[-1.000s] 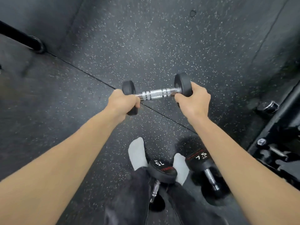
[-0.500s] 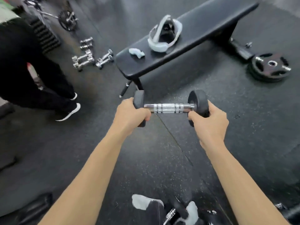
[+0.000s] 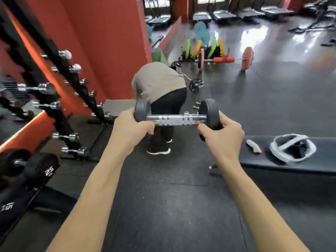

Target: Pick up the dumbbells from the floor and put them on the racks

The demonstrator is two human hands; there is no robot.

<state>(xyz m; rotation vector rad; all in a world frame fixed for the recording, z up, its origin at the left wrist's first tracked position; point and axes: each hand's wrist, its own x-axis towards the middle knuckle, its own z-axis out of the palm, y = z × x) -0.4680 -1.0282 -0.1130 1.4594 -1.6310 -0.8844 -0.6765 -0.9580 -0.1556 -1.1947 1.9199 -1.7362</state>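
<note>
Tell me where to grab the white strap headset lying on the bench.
Pinch the headset by its white outer band, coming from above. It lies flat on the bench with the band's loop on top; the dark middle part looks bulkier and harder to grasp.

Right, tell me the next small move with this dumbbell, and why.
Probably swing it left toward the rack. The dumbbell is off the floor, the left hand and the right hand each gripping an end, and the rack stands to the left. A person bends directly ahead, so going straight on seems unwise.
</note>
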